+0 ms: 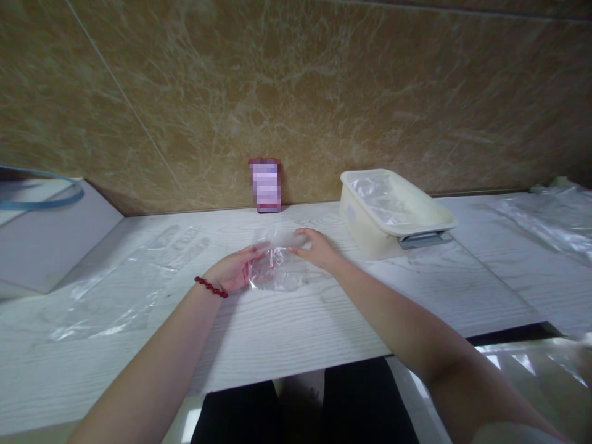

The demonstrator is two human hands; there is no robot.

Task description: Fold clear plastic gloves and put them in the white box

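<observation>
A small clear plastic bag (277,271) is held just over the pale wood-grain table, between my two hands. My left hand (238,266), with a red bead bracelet at the wrist, grips the bag's left side, its fingers partly seen through the film. On the upper right edge, the thumb and fingers of my right hand (314,248) pinch the plastic. To the right stands a cream plastic box (370,228) with a grey clip, holding more clear bags (382,197). A larger clear plastic bag (124,290) lies flat to the left.
A phone (267,186) with a blurred screen leans against the brown marble wall (296,98). At the far left is a white box (55,240) with a blue band (46,202). Crumpled clear plastic (555,216) lies at the far right. The table's front edge (296,377) runs above my legs.
</observation>
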